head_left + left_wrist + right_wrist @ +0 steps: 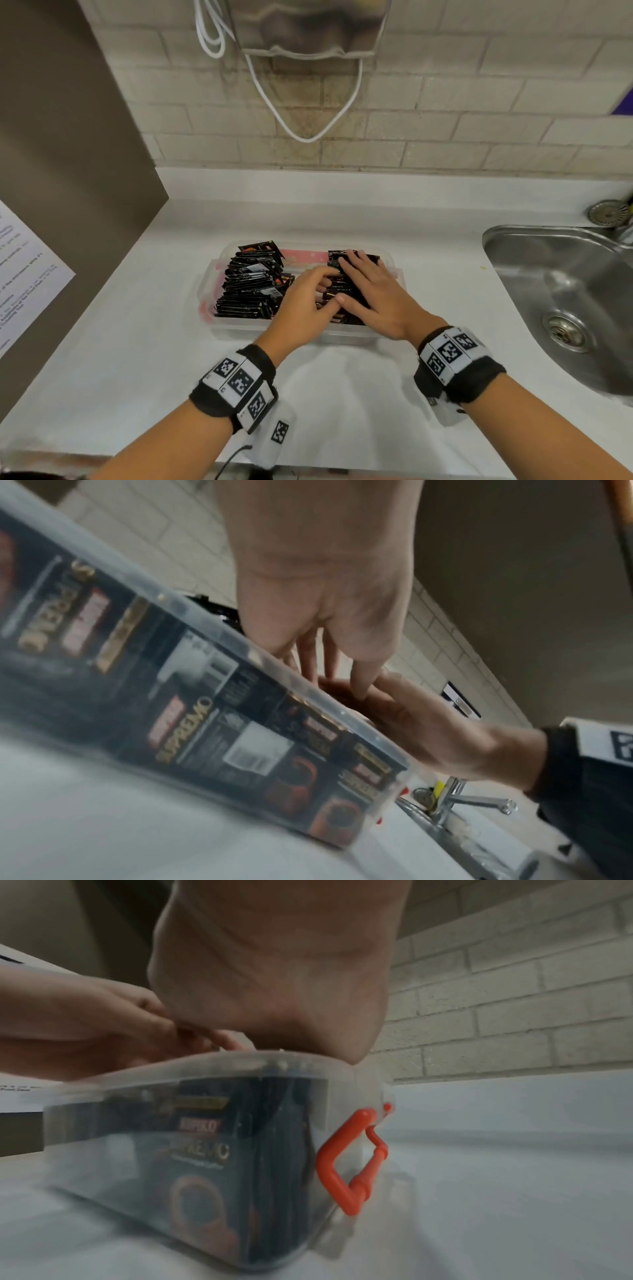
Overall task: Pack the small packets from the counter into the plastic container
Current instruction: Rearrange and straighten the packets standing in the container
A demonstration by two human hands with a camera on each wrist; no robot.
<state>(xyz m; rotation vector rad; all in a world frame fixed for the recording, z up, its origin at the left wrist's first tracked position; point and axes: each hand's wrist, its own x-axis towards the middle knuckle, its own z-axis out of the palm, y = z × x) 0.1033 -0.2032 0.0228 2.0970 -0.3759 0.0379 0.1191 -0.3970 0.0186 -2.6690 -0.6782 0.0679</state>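
On the counter (137,342), both hands reach into the plastic container (219,325). Right hand (373,294) lies flat on the packets (250,284); left hand (308,301) presses them with loose fingers.

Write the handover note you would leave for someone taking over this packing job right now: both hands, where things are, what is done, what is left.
Left hand: over the clear plastic container, fingers curled among the small black packets; an actual grip cannot be told.
Right hand: flat, fingers straight, pressing the right-hand stack.
Container sits on the white counter, beside the steel sink.
Done: packets stand in rows inside; none visible loose on the counter.
Left: settle the right stack level.
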